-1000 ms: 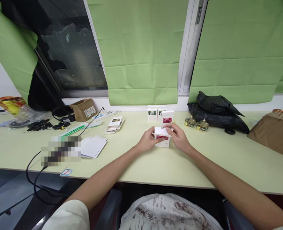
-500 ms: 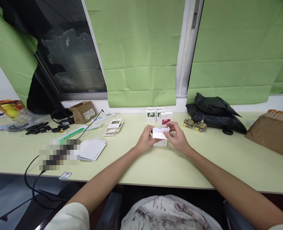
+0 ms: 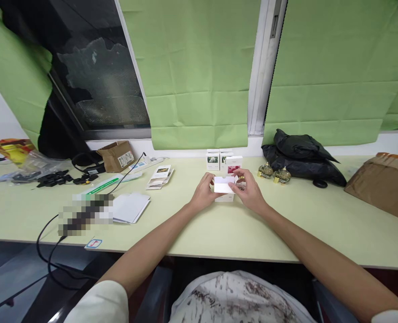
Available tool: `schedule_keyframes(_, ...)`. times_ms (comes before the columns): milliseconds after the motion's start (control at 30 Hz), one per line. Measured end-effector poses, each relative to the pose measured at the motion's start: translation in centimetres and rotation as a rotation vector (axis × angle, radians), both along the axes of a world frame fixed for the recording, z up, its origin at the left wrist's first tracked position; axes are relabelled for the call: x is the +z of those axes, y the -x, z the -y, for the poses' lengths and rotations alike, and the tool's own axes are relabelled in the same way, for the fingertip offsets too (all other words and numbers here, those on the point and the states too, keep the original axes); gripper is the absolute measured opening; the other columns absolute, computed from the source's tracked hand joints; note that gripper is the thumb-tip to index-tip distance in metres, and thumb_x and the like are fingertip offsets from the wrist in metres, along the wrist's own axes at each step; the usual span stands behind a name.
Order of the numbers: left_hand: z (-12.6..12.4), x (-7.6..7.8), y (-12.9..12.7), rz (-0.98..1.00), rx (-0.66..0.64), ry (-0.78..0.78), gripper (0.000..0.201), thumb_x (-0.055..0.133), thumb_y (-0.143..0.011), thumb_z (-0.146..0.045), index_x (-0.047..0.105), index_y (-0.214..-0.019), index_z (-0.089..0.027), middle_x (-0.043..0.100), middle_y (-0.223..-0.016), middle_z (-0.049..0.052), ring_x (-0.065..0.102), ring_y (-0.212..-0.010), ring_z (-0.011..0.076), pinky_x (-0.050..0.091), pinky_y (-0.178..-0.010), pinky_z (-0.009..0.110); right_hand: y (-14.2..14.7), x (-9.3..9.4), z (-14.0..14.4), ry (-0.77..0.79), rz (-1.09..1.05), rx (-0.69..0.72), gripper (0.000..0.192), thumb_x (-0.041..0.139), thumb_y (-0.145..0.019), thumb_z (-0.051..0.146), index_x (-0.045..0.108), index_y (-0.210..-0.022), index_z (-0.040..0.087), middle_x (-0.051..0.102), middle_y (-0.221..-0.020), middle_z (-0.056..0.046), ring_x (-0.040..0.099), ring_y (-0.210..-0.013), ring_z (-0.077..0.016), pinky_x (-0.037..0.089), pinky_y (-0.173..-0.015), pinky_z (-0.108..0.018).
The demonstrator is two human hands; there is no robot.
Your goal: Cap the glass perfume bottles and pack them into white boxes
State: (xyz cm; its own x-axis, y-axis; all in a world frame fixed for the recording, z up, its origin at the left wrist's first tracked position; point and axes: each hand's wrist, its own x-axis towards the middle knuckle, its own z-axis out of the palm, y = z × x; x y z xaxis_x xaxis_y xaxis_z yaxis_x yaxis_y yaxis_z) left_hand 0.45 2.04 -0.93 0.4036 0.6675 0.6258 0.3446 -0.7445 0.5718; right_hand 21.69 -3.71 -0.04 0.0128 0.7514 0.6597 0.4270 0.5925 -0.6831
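Between my hands is a small white cardboard box (image 3: 224,197) with its lid flap (image 3: 223,184) raised. My left hand (image 3: 203,190) is closed around the box's left side. The fingers of my right hand (image 3: 249,190) pinch the flap at its right edge, thumb in front. Just behind stands a white box with a pink flower picture (image 3: 234,162), its lower part hidden by my right hand. Farther back are white boxes with white flower pictures (image 3: 213,160). Right of my right hand sit two ornate glass bottles with gold parts (image 3: 281,176).
Flattened printed cartons (image 3: 160,176) and white folded sheets (image 3: 129,208) lie to the left. An open brown carton (image 3: 117,157) stands near the window. Black plastic bags (image 3: 301,157) and a large brown package (image 3: 382,188) occupy the right side. A black cable (image 3: 39,242) hangs over the front edge.
The box's lid flap has tilted slightly, so more of its white face shows. My hands keep their hold in almost the same place.
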Motion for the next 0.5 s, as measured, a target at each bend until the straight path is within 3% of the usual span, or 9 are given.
schedule_keyframes(500,0.60,0.60,0.42,-0.015,-0.038,0.030,0.044,0.077,-0.081,-0.032,0.053,-0.117,-0.023,0.059,-0.112,0.005,0.057,-0.095,0.0201,0.045,-0.078,0.032,-0.24,0.15,0.30,-0.022,0.040,-0.008,0.033,0.069,-0.092,0.039,0.060,-0.122,0.029,0.061,-0.124,-0.010,0.060,-0.098,-0.0257,0.061,-0.081,-0.043)
